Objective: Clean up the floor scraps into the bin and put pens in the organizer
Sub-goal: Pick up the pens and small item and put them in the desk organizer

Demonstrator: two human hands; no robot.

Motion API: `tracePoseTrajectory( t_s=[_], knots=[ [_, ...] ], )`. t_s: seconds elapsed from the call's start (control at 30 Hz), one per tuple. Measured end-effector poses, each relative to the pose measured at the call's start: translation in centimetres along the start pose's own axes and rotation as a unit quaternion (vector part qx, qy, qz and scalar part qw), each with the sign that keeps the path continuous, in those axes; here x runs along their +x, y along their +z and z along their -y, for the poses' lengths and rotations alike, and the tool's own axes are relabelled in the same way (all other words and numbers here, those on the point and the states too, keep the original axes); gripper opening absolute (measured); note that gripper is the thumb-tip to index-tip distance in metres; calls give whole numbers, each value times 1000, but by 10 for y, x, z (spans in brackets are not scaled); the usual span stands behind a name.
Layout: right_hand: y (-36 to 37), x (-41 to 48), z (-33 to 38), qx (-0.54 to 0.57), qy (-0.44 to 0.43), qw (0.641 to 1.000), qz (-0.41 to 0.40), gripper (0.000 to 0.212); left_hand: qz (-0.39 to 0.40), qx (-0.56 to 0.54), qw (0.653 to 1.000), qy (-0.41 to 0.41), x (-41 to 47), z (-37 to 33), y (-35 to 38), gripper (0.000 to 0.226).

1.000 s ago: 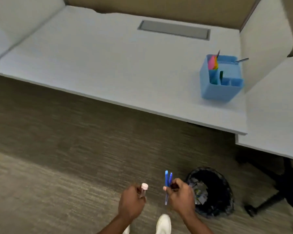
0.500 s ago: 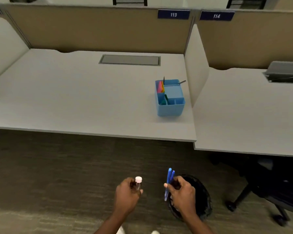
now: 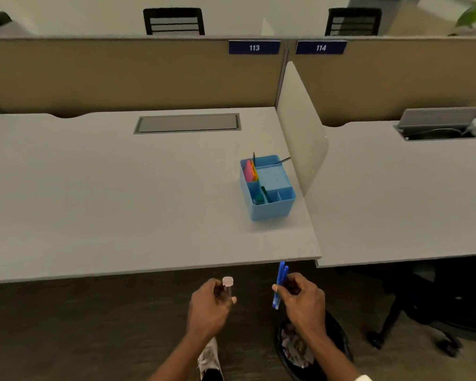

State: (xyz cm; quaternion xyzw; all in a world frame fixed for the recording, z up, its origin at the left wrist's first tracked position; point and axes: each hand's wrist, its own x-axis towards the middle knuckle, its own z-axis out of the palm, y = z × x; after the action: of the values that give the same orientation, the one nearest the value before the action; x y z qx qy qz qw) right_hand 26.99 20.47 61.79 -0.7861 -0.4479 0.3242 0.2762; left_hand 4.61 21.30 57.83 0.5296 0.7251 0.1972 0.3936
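While my right hand (image 3: 300, 299) is clamped around two blue pens (image 3: 279, 284), they stand nearly upright between my thumb and fingers, their tips rising just above the near edge of the desk (image 3: 116, 204) as seen from my head; my left hand (image 3: 210, 303) is closed on a slim pen with a pale pink cap (image 3: 227, 283), the cap poking up above my knuckles; both hands hang over the dark carpet (image 3: 66, 325), short of the desk and apart from each other. Below my right forearm sits the black bin (image 3: 338, 336), with crumpled paper scraps (image 3: 294, 347) lying inside it; my white shoe (image 3: 208, 358) shows on the floor beside it. Up on the desk, well beyond my hands and close to its right end, stands the blue organizer (image 3: 270, 210); its compartments hold bright pink and orange sheets (image 3: 250, 170) along the left side, something green (image 3: 261, 195) in a front cell, and a dark pen (image 3: 282, 160) leaning out at the back right. Just right of the organizer rises a pale divider panel (image 3: 300, 133); behind the desk runs a tan partition (image 3: 121, 75) with plates reading 113 (image 3: 254, 47) and 114 (image 3: 321, 47); a black office chair (image 3: 437, 306) is tucked under the neighbouring desk (image 3: 396, 202).
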Motion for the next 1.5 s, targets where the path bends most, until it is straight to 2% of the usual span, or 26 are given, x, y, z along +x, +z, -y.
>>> tracePoseTrajectory(
  t_s=[0.1, 0.3, 0.53, 0.7, 0.9, 1.17, 1.37, 1.5],
  knots=[
    [4, 22, 30, 10, 4, 1000, -19, 19, 11, -7, 999, 34, 32, -12, -20, 28],
    [6, 60, 87, 56, -33, 991, -116, 16, 47, 4, 994, 94, 81, -32, -51, 30],
    [-8, 99, 128, 56, -68, 978, -191, 22, 57, -16, 993, 102, 116, -58, -63, 31],
    [-16, 132, 140, 61, -89, 972, -208, 23, 61, -17, 993, 101, 134, -75, -57, 29],
    [-18, 173, 141, 55, -137, 970, -192, 22, 45, -13, 994, 95, 154, -93, -51, 31],
    [-5, 210, 113, 33, -204, 975, -79, 25, -12, -8, 997, 77, 166, -117, -39, 36],
    [8, 224, 92, -36, -257, 964, -50, 30, -80, -42, 992, 84, 156, -145, -42, 62],
    [12, 228, 83, -70, -278, 957, -50, 32, -112, -78, 982, 129, 150, -175, -43, 65]
  ],
)
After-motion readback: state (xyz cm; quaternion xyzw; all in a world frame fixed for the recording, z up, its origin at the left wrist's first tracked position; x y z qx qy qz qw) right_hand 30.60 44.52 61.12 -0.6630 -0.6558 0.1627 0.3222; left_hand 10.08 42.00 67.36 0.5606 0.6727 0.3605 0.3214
